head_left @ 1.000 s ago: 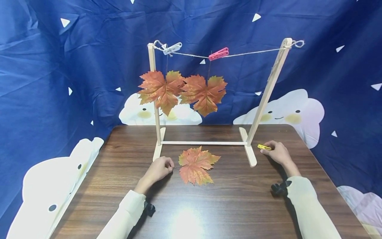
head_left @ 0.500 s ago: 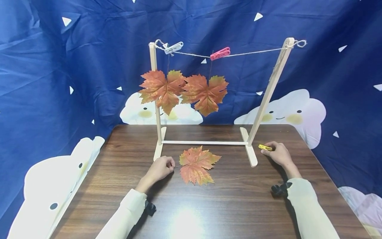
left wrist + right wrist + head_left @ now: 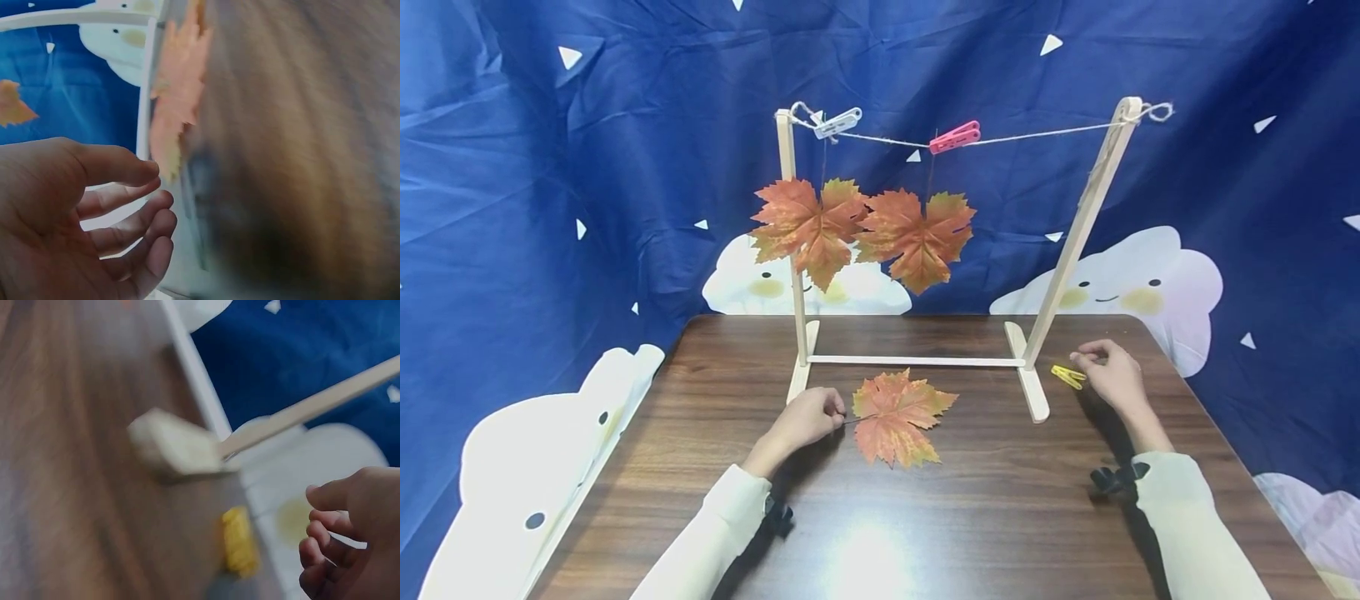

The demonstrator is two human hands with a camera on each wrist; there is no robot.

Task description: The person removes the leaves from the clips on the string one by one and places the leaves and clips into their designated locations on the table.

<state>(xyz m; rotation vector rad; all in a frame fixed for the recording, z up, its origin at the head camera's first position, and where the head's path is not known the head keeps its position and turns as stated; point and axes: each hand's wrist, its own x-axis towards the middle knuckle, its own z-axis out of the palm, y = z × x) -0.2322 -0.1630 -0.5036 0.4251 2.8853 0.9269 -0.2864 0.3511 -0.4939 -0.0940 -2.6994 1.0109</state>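
Observation:
An orange-green artificial maple leaf (image 3: 898,417) lies on the brown table (image 3: 970,533), its thin stem pointing left. My left hand (image 3: 807,417) pinches the end of that stem between thumb and forefinger. On the right, a yellow clothespin (image 3: 1068,377) lies on the table beside the rack's right foot. My right hand (image 3: 1114,379) hovers just right of it, fingers loosely bent and holding nothing; the right wrist view shows a gap between this hand (image 3: 356,531) and the clothespin (image 3: 239,542).
Behind the hands stands a wooden rack (image 3: 1078,233) with a string (image 3: 1037,133) across its top. A white clothespin (image 3: 838,123) and a pink clothespin (image 3: 955,137) hold two hanging maple leaves (image 3: 917,237). A blue curtain (image 3: 647,125) with clouds surrounds the table.
My right hand has let go of the yellow clothespin and moved slightly up and right, leaving it on the table. My left hand still pinches the leaf's stem in nearly the same place.

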